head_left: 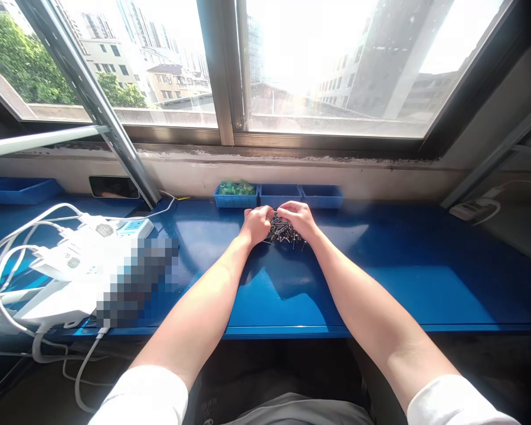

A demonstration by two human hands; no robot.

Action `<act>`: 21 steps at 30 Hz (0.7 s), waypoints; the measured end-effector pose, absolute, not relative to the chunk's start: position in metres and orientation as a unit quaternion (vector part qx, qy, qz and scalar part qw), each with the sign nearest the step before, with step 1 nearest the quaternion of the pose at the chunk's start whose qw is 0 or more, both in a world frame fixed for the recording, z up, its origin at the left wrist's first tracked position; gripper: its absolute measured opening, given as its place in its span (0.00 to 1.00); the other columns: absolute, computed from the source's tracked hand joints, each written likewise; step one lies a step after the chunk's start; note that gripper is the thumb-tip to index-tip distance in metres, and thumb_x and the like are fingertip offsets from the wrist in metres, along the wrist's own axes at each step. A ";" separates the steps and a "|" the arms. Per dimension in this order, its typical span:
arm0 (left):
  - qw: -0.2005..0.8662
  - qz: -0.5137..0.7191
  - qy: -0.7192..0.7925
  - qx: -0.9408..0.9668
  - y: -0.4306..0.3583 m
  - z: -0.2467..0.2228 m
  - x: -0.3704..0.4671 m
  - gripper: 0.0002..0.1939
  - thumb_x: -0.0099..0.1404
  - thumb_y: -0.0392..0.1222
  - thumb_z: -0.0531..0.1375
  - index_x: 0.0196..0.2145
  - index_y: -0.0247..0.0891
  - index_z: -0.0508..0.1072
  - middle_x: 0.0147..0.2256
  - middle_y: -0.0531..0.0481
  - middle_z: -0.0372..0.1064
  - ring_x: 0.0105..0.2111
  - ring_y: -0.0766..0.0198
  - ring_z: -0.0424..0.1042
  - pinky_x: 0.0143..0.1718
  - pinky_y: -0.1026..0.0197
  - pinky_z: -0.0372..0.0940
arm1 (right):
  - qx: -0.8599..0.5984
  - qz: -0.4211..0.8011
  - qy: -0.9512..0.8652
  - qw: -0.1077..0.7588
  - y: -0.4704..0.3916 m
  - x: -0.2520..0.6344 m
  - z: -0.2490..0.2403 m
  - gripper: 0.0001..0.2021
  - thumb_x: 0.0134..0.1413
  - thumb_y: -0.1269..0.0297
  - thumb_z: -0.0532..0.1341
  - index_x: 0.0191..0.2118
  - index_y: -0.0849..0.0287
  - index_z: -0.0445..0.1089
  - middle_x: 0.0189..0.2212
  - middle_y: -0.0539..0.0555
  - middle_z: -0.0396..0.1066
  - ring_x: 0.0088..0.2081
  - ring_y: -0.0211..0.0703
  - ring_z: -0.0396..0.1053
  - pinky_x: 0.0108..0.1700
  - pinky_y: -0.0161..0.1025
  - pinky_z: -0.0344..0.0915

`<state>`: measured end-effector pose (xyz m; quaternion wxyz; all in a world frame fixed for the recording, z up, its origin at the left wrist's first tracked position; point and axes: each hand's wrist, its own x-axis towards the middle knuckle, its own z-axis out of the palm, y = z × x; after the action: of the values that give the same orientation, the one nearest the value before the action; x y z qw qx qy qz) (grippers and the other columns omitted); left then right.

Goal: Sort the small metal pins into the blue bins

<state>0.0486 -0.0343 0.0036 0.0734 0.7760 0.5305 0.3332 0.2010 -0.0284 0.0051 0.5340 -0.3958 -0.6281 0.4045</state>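
Both of my arms reach out over the blue table to a pile of small dark, thin metal pieces point(285, 232), which look like screws or pins. At the left side of the pile is my left hand point(256, 225), its fingers curled closed. My right hand point(298, 218) hangs over the right side with its fingertips pinched together. The two hands almost meet above the pile; whatever lies between their fingertips is too small to make out. Just behind them stands a blue bin point(236, 199) holding green pieces point(237, 188).
Two more blue bins point(281, 195) adjoin it on the right. On the left of the table point(407, 265), a white power strip point(64, 300) carries several plugs and cables beside a blurred dark object point(137, 282). A phone-like slab point(114, 187) leans by a metal post point(135, 162).
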 end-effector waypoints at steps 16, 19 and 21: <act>0.067 0.350 0.585 0.728 -0.028 0.000 0.047 0.19 0.67 0.50 0.45 0.48 0.41 0.68 0.48 0.45 0.69 0.52 0.54 0.63 0.52 0.51 0.53 | -0.539 0.155 -0.649 0.514 -0.021 0.210 0.005 0.14 0.47 0.60 0.56 0.38 0.58 0.73 0.35 0.52 0.74 0.39 0.45 0.69 0.44 0.43 0.65; 0.057 0.334 0.621 0.707 -0.022 -0.005 0.044 0.18 0.66 0.48 0.46 0.47 0.41 0.68 0.49 0.44 0.67 0.52 0.53 0.63 0.52 0.50 0.54 | -0.578 0.048 -0.669 0.465 -0.019 0.213 0.004 0.18 0.48 0.64 0.55 0.46 0.57 0.71 0.44 0.53 0.72 0.50 0.49 0.62 0.52 0.46 0.59; 0.052 0.321 0.635 0.701 -0.019 -0.008 0.042 0.16 0.66 0.47 0.47 0.46 0.42 0.68 0.49 0.44 0.67 0.52 0.53 0.62 0.51 0.49 0.55 | -0.593 0.020 -0.680 0.432 -0.017 0.214 0.002 0.21 0.48 0.64 0.54 0.50 0.58 0.68 0.49 0.53 0.69 0.52 0.51 0.58 0.54 0.49 0.56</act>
<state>0.0419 -0.0187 -0.0084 0.0515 0.7007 0.6351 0.3209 0.2141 -0.0174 0.0018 0.4317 -0.5929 -0.6795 0.0199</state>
